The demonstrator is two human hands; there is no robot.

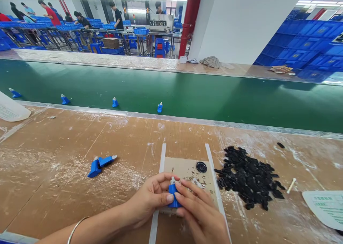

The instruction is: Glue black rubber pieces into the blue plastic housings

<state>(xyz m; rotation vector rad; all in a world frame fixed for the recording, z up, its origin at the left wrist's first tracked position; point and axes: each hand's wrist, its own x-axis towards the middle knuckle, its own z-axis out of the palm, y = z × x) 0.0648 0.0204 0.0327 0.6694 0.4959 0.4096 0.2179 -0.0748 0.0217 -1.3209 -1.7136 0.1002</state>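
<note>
Held blue piece (174, 197): standing roughly upright, pale tip uppermost, in front of the beige board (175, 163), gripped from both sides.
Left hand (151, 197): mostly closed, pinching the left side of the held blue piece with thumb and curled fingers; wearing a silvery bangle (73, 230).
Right hand (200, 208): partly closed, fingers bent, clasping the right side of the same piece.
White strips (163, 156): bordering the beige board left and right.
Black disc (201, 167): lying flat on the board, near the right-hand strip.
Black pieces (246, 179): heaped on the tabletop (59, 194), right of the board.
White stick (291, 185): lying just right of that heap.
Pair of blue pieces (94, 168): lying close together on the tabletop, well left of the board.
Green belt (203, 97): stretching across beyond the tabletop.
Four blue pieces (160, 108): spaced well apart along the belt's near side.
</note>
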